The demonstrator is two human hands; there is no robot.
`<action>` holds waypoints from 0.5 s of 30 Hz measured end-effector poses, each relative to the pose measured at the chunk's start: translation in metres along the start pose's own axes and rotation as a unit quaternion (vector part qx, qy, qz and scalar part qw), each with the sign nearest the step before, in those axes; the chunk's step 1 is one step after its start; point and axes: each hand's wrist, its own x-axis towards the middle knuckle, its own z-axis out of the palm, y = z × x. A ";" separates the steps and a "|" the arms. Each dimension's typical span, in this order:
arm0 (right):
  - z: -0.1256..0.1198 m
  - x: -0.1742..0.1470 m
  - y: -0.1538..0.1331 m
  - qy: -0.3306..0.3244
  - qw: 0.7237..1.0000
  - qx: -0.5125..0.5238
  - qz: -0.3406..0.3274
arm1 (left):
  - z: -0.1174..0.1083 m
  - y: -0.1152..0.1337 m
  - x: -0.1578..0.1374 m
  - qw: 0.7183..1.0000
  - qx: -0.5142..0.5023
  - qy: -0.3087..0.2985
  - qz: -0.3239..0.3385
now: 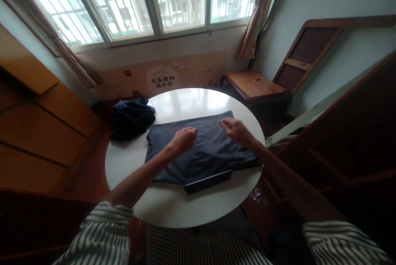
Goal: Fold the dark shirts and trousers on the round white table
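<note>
A dark grey garment (pixel 204 141) lies spread over a round white table (pixel 185 209). Over its left-middle part is my left hand (pixel 184 139), closed with the fingers curled in. My right hand (pixel 236 129) is closed in a pinch near the garment's far right corner. Whether either hand has cloth or some small item between its fingers cannot be made out. From beneath the garment's near edge a dark, straight-edged flat piece (pixel 207 181) sticks out; its kind is unclear.
A heap of dark blue and black clothes (pixel 133 118) sits at the table's left edge. Behind on the right stands a low wooden table (pixel 255 83). Wooden cabinets (pixel 37 125) line the left side, and a barred window (pixel 179 1) spans the back.
</note>
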 end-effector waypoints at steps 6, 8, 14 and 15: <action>-0.029 0.068 0.080 0.015 0.973 0.025 0.230 | 0.022 0.137 0.034 0.963 -0.017 0.013 0.268; -0.023 0.074 0.087 -0.010 0.973 0.032 0.230 | 0.036 0.155 0.043 0.964 0.001 0.001 0.268; -0.011 0.084 0.096 0.001 0.973 0.001 0.229 | 0.068 0.158 0.046 0.944 0.033 -0.018 0.327; -0.010 0.086 0.097 0.003 0.973 -0.006 0.230 | 0.071 0.158 0.043 0.938 0.039 -0.003 0.345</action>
